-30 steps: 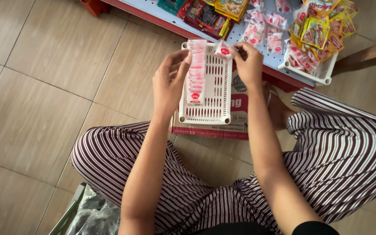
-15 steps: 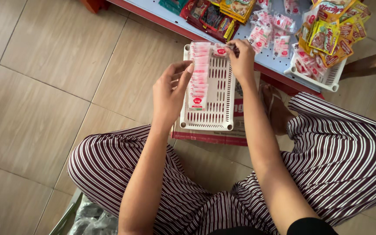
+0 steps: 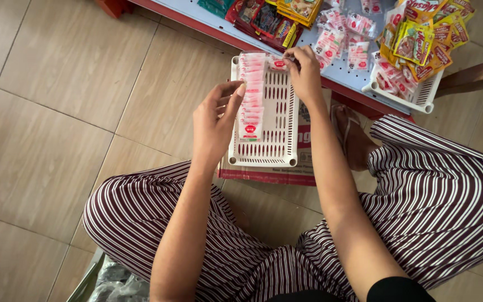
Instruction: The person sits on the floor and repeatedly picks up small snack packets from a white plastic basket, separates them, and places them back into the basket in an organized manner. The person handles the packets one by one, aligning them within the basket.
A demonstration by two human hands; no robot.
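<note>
A white slotted plastic tray (image 3: 278, 134) rests on a cardboard box on the floor in front of me. A row of overlapping pink and white sachets (image 3: 251, 95) lies along the tray's left side. My left hand (image 3: 214, 120) is at the tray's left edge, fingertips touching the row. At the tray's far end, my right hand (image 3: 305, 72) pinches a single pink and white sachet (image 3: 278, 63) beside the top of the row.
A low shelf (image 3: 336, 70) with a red edge holds dark snack packets (image 3: 264, 21), loose pink sachets (image 3: 342, 33) and a white basket (image 3: 420, 95) of yellow and red packets. My striped trouser legs flank the box. A crumpled plastic bag (image 3: 115, 282) lies bottom left.
My right hand has moved the single sachet a little closer to the top of the row. My left hand has shifted slightly along the row's side.
</note>
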